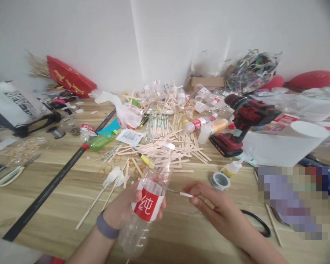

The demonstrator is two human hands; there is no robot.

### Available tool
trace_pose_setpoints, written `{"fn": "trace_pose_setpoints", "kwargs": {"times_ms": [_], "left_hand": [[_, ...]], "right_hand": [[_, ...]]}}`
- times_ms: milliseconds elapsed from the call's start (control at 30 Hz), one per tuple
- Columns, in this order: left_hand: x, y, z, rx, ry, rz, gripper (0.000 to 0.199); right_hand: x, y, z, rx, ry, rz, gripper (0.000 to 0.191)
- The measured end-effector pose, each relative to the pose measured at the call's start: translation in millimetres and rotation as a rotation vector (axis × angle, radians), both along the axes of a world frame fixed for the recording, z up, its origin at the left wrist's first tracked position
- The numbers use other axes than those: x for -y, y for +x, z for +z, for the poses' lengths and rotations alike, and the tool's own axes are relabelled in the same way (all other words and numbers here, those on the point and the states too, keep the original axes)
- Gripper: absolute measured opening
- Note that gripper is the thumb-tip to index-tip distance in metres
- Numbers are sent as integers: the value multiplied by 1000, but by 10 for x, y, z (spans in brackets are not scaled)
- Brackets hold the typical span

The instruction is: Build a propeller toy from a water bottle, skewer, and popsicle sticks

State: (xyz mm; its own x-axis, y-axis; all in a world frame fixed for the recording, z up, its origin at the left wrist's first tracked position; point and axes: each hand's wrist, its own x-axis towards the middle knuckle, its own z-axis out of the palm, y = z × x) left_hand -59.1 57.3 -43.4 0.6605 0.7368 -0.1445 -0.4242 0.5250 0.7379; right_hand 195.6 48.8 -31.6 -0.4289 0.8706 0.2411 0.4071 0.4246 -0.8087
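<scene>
A clear plastic bottle with a red and white label and a white cap leans to the right at the lower middle. Around its label my left hand is wrapped, with a grey band on the wrist. Right of the bottle, my right hand pinches a small white piece between thumb and fingers. A thin line seems to run from that piece toward the bottle; blur hides where it ends. Behind the bottle lie many flat wooden sticks and a yellow and black pen-like item.
A red and black drill stands at the right, near a grey tape roll and a small glue bottle. White scissors lie left. A green bottle rests beside a black strip. More bottles lie at the back.
</scene>
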Motion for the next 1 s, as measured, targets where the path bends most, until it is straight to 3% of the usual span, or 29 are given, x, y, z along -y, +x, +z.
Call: {"fn": "trace_pose_setpoints", "kwargs": {"times_ms": [300, 433, 667, 800, 1000], "left_hand": [[75, 68, 43, -68, 54, 36, 67], [24, 9, 5, -30, 31, 7, 73], [-21, -19, -8, -9, 18, 83, 71], [-115, 60, 7, -7, 41, 265, 65], [-249, 221, 33, -33, -28, 627, 62]], "right_hand": [[91, -250, -55, -78, -138, -17, 28], [74, -206, -115, -26, -135, -67, 29], [104, -137, -130, -48, -116, -120, 21], [172, -265, -199, -151, -282, -159, 37], [326, -493, -269, -102, -607, -79, 20]]}}
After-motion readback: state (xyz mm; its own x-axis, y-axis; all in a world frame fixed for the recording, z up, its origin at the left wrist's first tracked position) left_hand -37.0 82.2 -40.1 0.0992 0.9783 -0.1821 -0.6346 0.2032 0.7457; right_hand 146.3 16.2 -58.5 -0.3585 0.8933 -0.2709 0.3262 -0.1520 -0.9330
